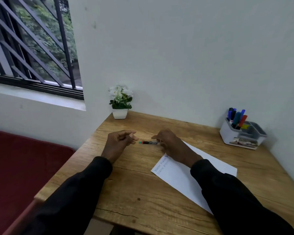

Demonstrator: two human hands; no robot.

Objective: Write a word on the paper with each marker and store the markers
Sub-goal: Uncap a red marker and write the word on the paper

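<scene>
Black sleeves [85, 189] fill my near view. Past them my right hand [170, 143] pinches the green-tipped marker [148, 142] just above the desk [126, 184], beside the paper [185, 177]. My left hand [119, 141] is loosely curled, holding nothing I can see. Risk: a light pinch could let the marker roll before it reaches the organizer [241, 134].

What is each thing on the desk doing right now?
Marker: uncapped, held level by the right hand.
Left hand: loosely curled beside the tip; cannot tell if it holds the cap.
Paper: flat, words written at one corner.
Organizer: upright, capped markers inside.
Potted plant: upright in the corner.
</scene>
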